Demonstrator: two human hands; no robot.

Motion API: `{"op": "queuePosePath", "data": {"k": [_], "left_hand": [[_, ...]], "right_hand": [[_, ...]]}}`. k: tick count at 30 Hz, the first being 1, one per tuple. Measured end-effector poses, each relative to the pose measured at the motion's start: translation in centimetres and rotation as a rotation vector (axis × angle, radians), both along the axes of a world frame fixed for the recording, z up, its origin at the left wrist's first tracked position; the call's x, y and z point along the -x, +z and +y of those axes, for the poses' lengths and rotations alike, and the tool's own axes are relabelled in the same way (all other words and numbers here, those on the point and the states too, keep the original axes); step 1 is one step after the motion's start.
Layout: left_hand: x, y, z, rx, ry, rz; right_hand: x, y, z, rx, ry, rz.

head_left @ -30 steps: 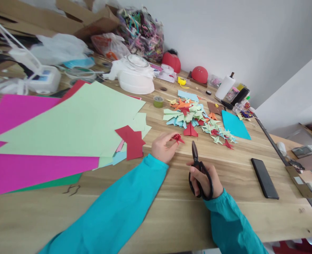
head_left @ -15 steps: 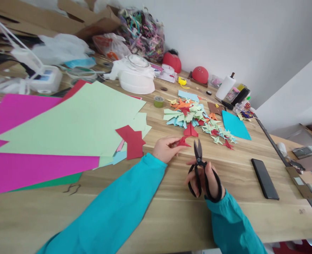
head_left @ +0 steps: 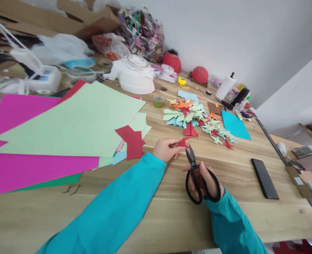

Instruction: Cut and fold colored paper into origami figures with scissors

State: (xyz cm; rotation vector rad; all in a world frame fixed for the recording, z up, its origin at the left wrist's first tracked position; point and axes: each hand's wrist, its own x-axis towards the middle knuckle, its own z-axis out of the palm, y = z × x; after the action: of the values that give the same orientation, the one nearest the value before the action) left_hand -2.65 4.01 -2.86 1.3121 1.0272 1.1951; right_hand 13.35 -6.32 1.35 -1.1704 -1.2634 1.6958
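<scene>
Between the thumb and fingers of my left hand is a small folded red paper piece, its pointed ends showing to the right. My right hand grips black-handled scissors through the loops, with the blades slightly apart. The blade tips point up and left, close by the red piece; whether they touch it I cannot tell. Just beyond lies another folded red paper, at the near edge of a pile of cut paper shapes in green, blue, orange and red. Left of my left hand rests a red paper scrap.
Large pale green sheets overlap magenta paper on the left. A black phone lies at the right. Farther back are a tape roll, a turquoise sheet, a white bottle and a red pincushion.
The scissors have tilted left, bringing their tips nearer the red paper piece, and their blades look a little apart. My left hand has barely moved.
</scene>
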Motion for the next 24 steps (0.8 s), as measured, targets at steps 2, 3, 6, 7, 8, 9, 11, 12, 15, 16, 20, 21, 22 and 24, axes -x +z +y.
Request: {"op": "queuePosePath", "data": {"k": [2, 3, 6, 7, 8, 9, 11, 12, 15, 16, 20, 21, 22, 24], "left_hand": [[0.04, 0.04, -0.04, -0.008, -0.009, 0.007], [0.04, 0.02, -0.06, -0.011, -0.013, 0.013], [-0.05, -0.20, -0.05, -0.025, 0.008, 0.009], [-0.09, -0.32, -0.02, -0.027, 0.018, 0.000], [-0.13, -0.43, 0.03, -0.028, 0.027, -0.009], [-0.15, -0.52, 0.08, -0.025, 0.032, -0.017], [-0.11, -0.60, 0.19, -0.017, 0.040, -0.021], [-0.05, -0.58, 0.24, -0.014, 0.046, -0.021], [0.19, -0.31, 0.24, -0.011, 0.041, -0.008], [0.24, -0.18, 0.20, -0.011, 0.031, -0.001], [0.26, 0.19, 0.04, -0.025, 0.017, -0.003], [0.23, 0.23, 0.02, -0.030, 0.016, -0.009], [0.20, 0.24, 0.01, -0.035, 0.016, -0.016], [0.16, 0.23, -0.02, -0.039, 0.010, -0.023]], "right_hand": [[0.04, 0.11, -0.02, 0.003, 0.003, 0.000], [0.06, 0.15, -0.03, 0.005, 0.005, 0.000], [0.08, 0.19, -0.01, 0.012, 0.007, -0.009], [0.08, 0.21, 0.00, 0.015, 0.004, -0.011], [0.08, 0.23, 0.01, 0.020, 0.001, -0.013], [0.08, 0.26, 0.01, 0.024, 0.000, -0.016], [0.08, 0.37, -0.01, 0.026, 0.001, -0.028], [0.09, 0.45, -0.04, 0.025, 0.002, -0.037], [0.14, 0.68, -0.13, 0.016, -0.001, -0.057], [0.16, 0.73, -0.15, 0.017, 0.000, -0.057], [0.19, 0.73, -0.13, 0.026, 0.006, -0.035], [0.18, 0.71, -0.11, 0.024, 0.005, -0.034], [0.18, 0.69, -0.10, 0.022, 0.001, -0.035], [0.19, 0.67, -0.06, 0.024, -0.005, -0.041]]}}
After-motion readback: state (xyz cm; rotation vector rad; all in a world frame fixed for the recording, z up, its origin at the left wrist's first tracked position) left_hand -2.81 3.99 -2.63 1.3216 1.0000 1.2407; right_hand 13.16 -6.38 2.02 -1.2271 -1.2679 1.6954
